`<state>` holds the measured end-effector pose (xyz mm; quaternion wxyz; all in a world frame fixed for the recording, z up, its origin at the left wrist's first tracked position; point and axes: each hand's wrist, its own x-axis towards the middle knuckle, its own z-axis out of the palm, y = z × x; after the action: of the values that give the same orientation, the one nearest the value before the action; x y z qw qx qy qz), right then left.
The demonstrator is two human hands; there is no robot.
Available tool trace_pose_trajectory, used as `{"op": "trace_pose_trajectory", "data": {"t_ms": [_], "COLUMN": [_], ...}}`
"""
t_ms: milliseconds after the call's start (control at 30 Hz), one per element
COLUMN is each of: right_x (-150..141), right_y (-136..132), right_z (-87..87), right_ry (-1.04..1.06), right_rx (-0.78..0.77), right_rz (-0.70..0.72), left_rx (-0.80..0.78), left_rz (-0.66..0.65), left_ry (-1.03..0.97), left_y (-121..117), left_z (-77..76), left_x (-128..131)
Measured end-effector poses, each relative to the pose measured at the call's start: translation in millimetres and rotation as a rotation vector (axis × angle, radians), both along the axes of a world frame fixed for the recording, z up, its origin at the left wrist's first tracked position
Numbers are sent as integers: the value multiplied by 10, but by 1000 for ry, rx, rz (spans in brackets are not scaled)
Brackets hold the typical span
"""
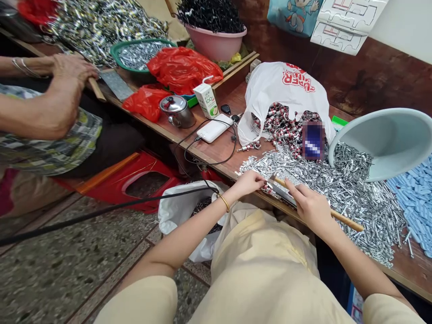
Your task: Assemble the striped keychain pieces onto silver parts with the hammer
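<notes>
At the table's near edge my left hand (250,182) is closed, thumb and fingers pinched together on something too small to make out. My right hand (313,209) grips a small hammer (347,220) by its wooden handle, which slants down to the right; the hammer's head lies close to my left fingertips. Below the head runs a flat grey metal bar (284,193) along the edge, with small red-and-white parts beside it. Behind both hands spreads a heap of small silvery metal pieces (303,175).
A white plastic bag (286,85) spills red-and-silver parts. A pale tub (398,135) lies tipped over, near light-blue pieces (415,198). To the left are a white power bank (214,129) with a cable, a lidded metal cup (177,111), and another person's hands (72,69) on a wooden handle.
</notes>
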<state>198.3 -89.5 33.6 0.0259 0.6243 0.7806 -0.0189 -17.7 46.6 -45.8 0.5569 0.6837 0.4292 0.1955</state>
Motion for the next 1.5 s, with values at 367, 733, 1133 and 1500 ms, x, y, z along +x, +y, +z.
{"op": "trace_pose_trajectory", "data": {"t_ms": [367, 733, 1133, 1500], "right_x": [-5, 317, 1511, 1227], "right_y": [56, 121, 310, 125], "right_z": [1, -524, -624, -487], "right_ry": [-15, 139, 13, 663], "right_rx": [-92, 155, 49, 377], "right_rz": [18, -255, -443, -485], "left_rx": [43, -205, 369, 866], "left_rz": [-73, 241, 56, 159], "left_ry": [68, -280, -99, -25], "left_y": [-24, -204, -449, -796], "left_z": [9, -4, -35, -91], "left_x": [0, 72, 53, 343]}}
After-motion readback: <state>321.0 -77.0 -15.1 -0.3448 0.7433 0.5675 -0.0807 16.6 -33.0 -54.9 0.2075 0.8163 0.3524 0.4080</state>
